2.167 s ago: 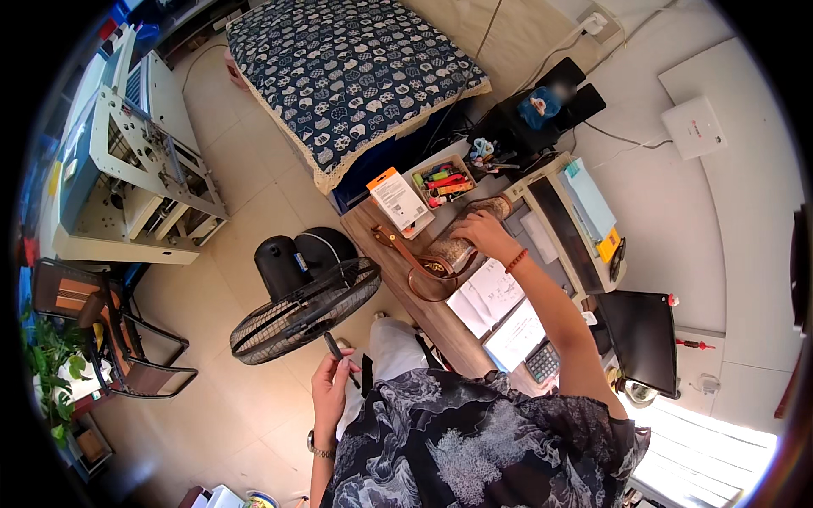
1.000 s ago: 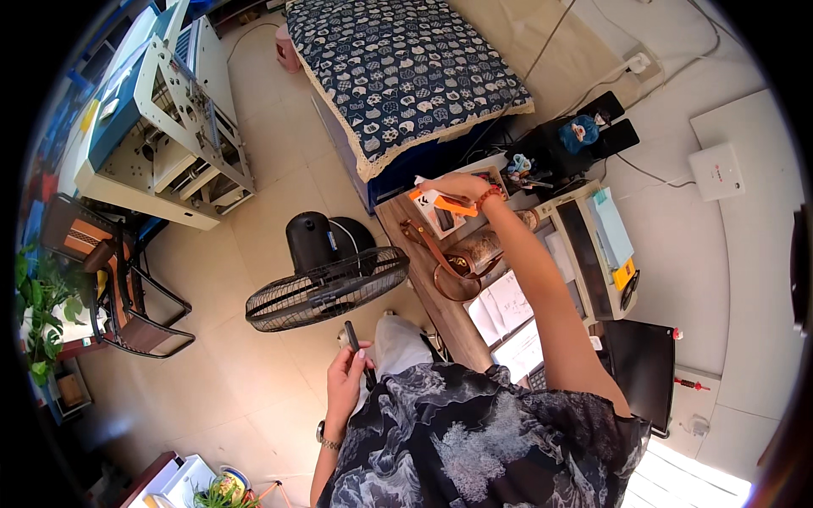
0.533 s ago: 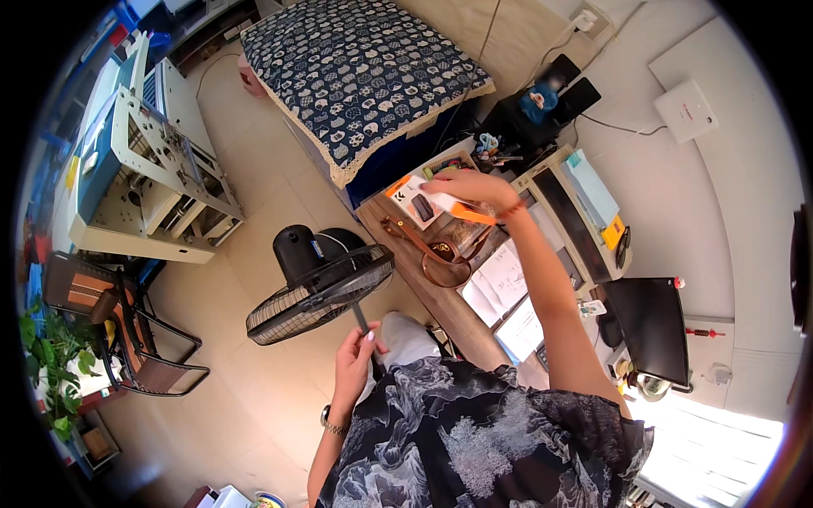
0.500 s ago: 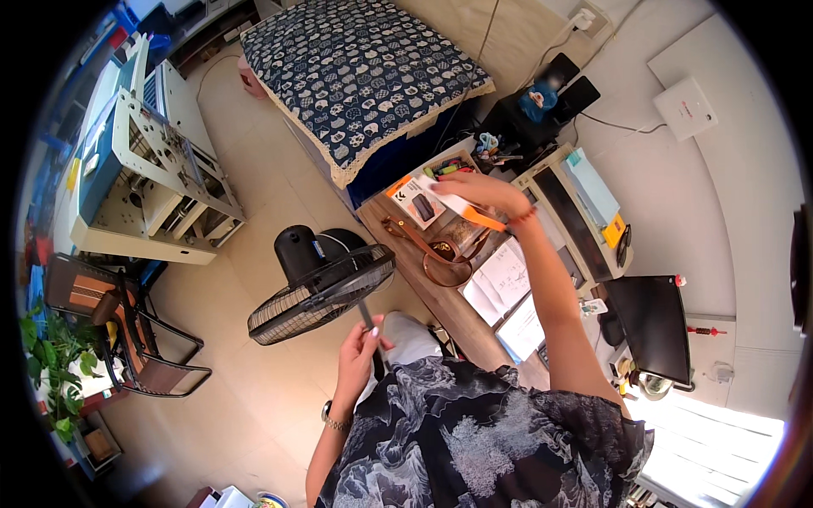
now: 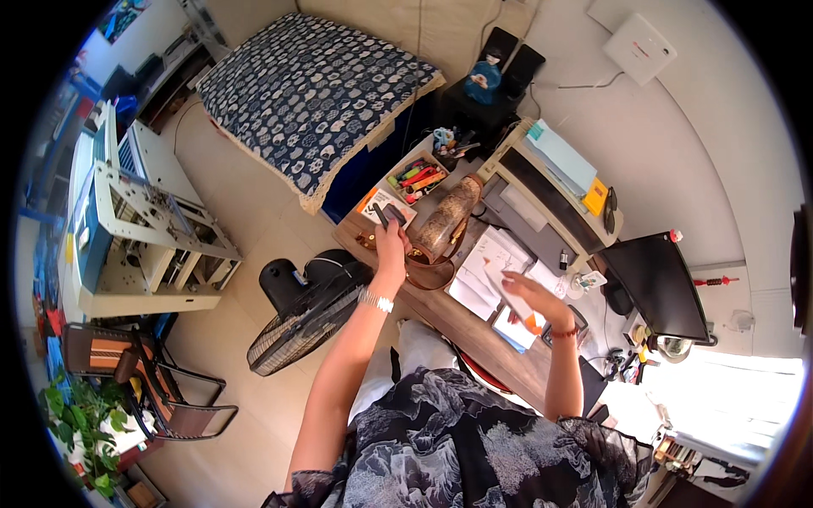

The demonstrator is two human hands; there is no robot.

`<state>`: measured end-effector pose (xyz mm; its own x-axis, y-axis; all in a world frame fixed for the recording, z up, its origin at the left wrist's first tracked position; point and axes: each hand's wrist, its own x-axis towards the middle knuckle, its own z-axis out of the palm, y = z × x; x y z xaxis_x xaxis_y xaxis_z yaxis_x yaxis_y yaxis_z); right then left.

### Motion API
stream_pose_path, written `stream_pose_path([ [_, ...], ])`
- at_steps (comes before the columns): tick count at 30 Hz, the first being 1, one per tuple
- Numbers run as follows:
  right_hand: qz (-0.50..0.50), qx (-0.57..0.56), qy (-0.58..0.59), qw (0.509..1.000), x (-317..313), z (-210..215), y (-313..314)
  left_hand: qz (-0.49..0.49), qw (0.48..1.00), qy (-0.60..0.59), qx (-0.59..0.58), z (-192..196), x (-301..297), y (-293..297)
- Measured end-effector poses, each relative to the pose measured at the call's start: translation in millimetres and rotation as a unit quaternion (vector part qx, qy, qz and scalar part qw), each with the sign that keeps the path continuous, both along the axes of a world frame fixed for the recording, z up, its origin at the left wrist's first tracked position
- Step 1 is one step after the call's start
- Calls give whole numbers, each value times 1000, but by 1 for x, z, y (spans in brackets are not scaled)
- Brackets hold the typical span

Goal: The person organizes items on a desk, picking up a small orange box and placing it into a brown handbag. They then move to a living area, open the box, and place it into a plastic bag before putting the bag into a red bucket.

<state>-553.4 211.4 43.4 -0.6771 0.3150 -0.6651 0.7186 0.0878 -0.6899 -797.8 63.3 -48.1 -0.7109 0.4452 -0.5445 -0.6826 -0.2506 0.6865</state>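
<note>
My left hand (image 5: 391,245) is closed round a slim black stick-shaped thing (image 5: 380,215), whose end sticks up past the fingers. It is over the desk's left edge, in front of a white-and-orange box (image 5: 373,200) printed with a dark device. My right hand (image 5: 535,298) grips a flat white-and-orange package (image 5: 508,294), tilted above the papers (image 5: 483,269). Between my hands and farther back lies a brown patterned cylinder-shaped thing (image 5: 446,222), with a brown strap (image 5: 429,277) beside it. The fingertips of my left hand are partly hidden.
A black fan (image 5: 309,317) stands left of the desk (image 5: 428,306). Behind the box is a tray of colourful pens (image 5: 417,178). A monitor (image 5: 656,284) and a beige printer (image 5: 550,199) are on the right. A cloth-covered bed-like surface (image 5: 313,102) lies beyond.
My left hand has risen from beside my lap to the desk edge with the black stick-shaped thing. My right hand has drawn back toward me, carrying the white-and-orange package over the papers.
</note>
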Motion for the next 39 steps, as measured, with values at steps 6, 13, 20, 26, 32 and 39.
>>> stream_pose_path([
  [6,-87,-48,46,994,63,-32,-15,-83,906,31,-414,-110,-70,41],
  [13,-249,-116,40,961,125,-30,-22,-251,721,194,-616,-151,-62,56],
  [20,-308,-169,-17,936,138,-25,-29,-274,633,376,-618,-154,-68,46],
  [26,-245,-52,16,968,142,-43,-34,-328,600,377,-625,-142,-66,58],
  [32,-230,-13,-44,972,138,-58,-36,-195,824,151,-510,-133,-109,52],
  [39,-228,1,-25,973,151,-56,-42,-215,902,7,-373,-123,-103,55],
])
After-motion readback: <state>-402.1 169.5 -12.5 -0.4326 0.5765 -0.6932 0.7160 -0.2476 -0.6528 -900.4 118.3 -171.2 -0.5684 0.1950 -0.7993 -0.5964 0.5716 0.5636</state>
